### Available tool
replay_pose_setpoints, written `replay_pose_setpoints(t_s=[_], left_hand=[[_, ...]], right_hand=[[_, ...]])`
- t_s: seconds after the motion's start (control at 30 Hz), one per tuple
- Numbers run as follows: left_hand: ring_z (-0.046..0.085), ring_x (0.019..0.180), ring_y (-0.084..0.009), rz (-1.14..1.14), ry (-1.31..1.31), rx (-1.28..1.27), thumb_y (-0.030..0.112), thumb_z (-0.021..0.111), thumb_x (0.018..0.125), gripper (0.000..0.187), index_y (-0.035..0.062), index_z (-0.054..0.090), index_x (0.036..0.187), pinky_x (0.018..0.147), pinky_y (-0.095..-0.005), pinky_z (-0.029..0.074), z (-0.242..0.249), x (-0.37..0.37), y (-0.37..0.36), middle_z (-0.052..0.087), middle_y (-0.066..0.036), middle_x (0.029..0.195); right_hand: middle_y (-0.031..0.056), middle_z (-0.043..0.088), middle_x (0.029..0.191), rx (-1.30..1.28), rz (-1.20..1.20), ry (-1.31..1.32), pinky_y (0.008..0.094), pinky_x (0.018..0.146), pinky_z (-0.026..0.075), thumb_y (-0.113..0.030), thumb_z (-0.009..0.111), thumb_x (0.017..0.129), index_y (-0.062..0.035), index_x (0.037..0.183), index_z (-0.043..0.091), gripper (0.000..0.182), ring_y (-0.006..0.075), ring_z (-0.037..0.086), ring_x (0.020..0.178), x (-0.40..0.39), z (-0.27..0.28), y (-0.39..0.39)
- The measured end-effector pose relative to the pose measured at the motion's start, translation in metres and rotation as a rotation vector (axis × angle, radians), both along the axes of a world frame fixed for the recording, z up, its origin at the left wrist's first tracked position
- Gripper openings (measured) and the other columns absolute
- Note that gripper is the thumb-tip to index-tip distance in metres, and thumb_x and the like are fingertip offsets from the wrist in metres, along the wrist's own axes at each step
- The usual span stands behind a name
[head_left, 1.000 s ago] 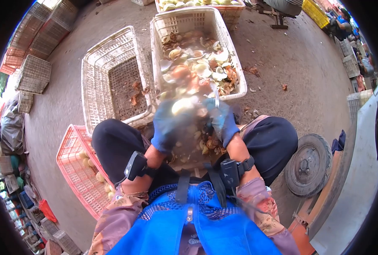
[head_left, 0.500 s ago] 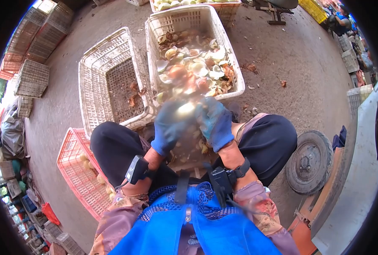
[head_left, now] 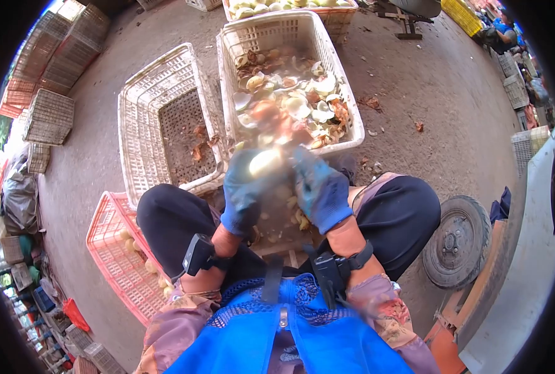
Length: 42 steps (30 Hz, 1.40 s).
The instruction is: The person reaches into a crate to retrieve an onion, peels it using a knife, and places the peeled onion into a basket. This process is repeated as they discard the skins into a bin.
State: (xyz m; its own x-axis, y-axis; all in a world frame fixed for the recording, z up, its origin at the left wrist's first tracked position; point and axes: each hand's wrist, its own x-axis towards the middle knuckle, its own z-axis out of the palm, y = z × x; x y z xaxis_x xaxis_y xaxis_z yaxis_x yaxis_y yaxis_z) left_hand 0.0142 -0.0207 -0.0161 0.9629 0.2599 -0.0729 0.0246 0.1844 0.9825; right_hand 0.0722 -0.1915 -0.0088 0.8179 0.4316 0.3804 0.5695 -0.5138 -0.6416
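A pale, peeled onion [head_left: 265, 163] sits in my left hand [head_left: 242, 190], which wears a blue-grey glove and is closed around it. Close beside it on the right, my gloved right hand [head_left: 320, 190] has its fingers curled toward the onion. A blur and glare cover those fingertips, so what they hold is hidden. Just beyond both hands stands a white plastic crate [head_left: 226, 93] with pale and brown onion peels [head_left: 297, 107] inside. More scraps lie on the ground between my knees, below the hands.
Left of the peel crate is another white crate [head_left: 128, 118] with a few brown skins. A pink crate [head_left: 112, 249] holding onions stands by my left knee. Behind the peel crate, another crate holds pale onions [head_left: 271, 9]. A wheel [head_left: 457, 242] lies at right.
The onion shows more fully in my left hand now. My right hand has drawn slightly away to the right, widening the gap between the hands. The view has shifted slightly.
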Motion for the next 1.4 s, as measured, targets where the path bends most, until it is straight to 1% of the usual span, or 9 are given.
replay_pose_setpoints(t_s=[0.23,0.47,0.57,0.67,0.8,0.97,1.07,1.3,1.4], left_hand=[[0.055,0.119,-0.02,0.076,-0.263,0.208,-0.004,0.076,0.075,0.051,-0.0003,0.055,0.121,0.102,-0.0333,0.046,-0.008,-0.005,0.0,0.058,-0.01,0.127],[0.052,0.126,-0.0241,-0.024,-0.272,0.267,-0.008,0.077,0.073,0.055,0.0022,0.054,0.123,0.108,-0.0358,0.041,-0.02,-0.013,0.006,0.055,-0.012,0.131],[0.058,0.117,-0.0243,0.037,-0.31,0.404,0.011,0.071,0.081,0.056,-0.0058,0.052,0.131,0.101,-0.0355,0.044,-0.01,-0.011,-0.003,0.059,-0.015,0.129],[0.059,0.114,-0.023,0.103,-0.301,0.311,0.009,0.07,0.081,0.053,-0.0067,0.053,0.129,0.1,-0.0347,0.045,-0.016,-0.014,-0.002,0.06,-0.015,0.125],[0.056,0.116,-0.0197,0.068,-0.269,0.194,-0.002,0.076,0.073,0.054,-0.001,0.055,0.123,0.102,-0.0319,0.043,-0.009,-0.01,0.001,0.058,-0.01,0.12],[0.059,0.101,-0.0164,0.075,-0.194,0.344,0.0,0.074,0.073,0.042,-0.0021,0.061,0.114,0.092,-0.0294,0.048,0.009,-0.005,0.0,0.059,-0.008,0.114],[0.06,0.097,-0.0161,0.093,-0.058,0.129,0.001,0.075,0.072,0.039,-0.0016,0.063,0.109,0.088,-0.0288,0.05,0.001,-0.003,-0.008,0.06,-0.009,0.111],[0.064,0.102,-0.0229,0.062,0.022,-0.426,0.001,0.063,0.079,0.047,-0.0007,0.05,0.125,0.085,-0.0349,0.056,0.013,0.005,-0.01,0.062,-0.014,0.114],[0.065,0.098,-0.0227,0.115,-0.035,-0.243,0.002,0.064,0.079,0.047,-0.0009,0.051,0.123,0.083,-0.0361,0.057,0.004,0.007,-0.009,0.063,-0.013,0.112]], right_hand=[[0.0078,0.062,0.081,-0.434,0.024,-0.124,0.0386,0.055,0.052,-0.02,0.061,0.086,-0.014,0.114,0.056,0.029,0.0223,0.067,0.067,-0.005,0.022,0.004],[0.0171,0.067,0.105,-0.45,0.023,0.179,0.0441,0.069,0.054,-0.01,0.058,0.086,-0.0158,0.137,0.053,0.051,0.0352,0.067,0.084,0.002,0.018,0.0],[0.0196,0.07,0.09,-0.015,-0.118,0.615,0.0366,0.07,0.053,-0.012,0.053,0.097,-0.0079,0.122,0.063,0.028,0.0287,0.069,0.078,0.008,0.013,-0.006],[0.0192,0.069,0.089,0.231,-0.022,0.459,0.0337,0.069,0.052,-0.011,0.055,0.096,-0.0063,0.115,0.065,0.023,0.0246,0.068,0.076,0.002,0.007,-0.005],[0.0163,0.066,0.086,-0.08,0.064,0.131,0.0452,0.065,0.052,-0.015,0.065,0.082,-0.0113,0.106,0.063,0.025,0.0368,0.065,0.078,-0.008,0.013,0.0],[0.0131,0.063,0.08,-0.301,0.005,0.095,0.0428,0.062,0.053,-0.016,0.064,0.083,-0.0133,0.103,0.061,0.02,0.033,0.066,0.072,-0.013,0.014,0.011],[0.0187,0.066,0.099,-0.467,-0.026,0.223,0.0474,0.071,0.053,-0.009,0.059,0.085,-0.0077,0.113,0.057,0.029,0.0412,0.065,0.083,-0.008,0.015,0.011],[0.0223,0.067,0.09,-0.095,-0.098,0.449,0.0464,0.071,0.052,-0.01,0.051,0.094,-0.0053,0.11,0.063,0.021,0.0419,0.065,0.086,0.005,-0.008,-0.002],[0.0222,0.067,0.09,0.354,-0.03,0.554,0.0451,0.071,0.052,-0.012,0.05,0.095,-0.0051,0.11,0.065,0.022,0.0425,0.064,0.085,-0.005,0.006,0.004]])
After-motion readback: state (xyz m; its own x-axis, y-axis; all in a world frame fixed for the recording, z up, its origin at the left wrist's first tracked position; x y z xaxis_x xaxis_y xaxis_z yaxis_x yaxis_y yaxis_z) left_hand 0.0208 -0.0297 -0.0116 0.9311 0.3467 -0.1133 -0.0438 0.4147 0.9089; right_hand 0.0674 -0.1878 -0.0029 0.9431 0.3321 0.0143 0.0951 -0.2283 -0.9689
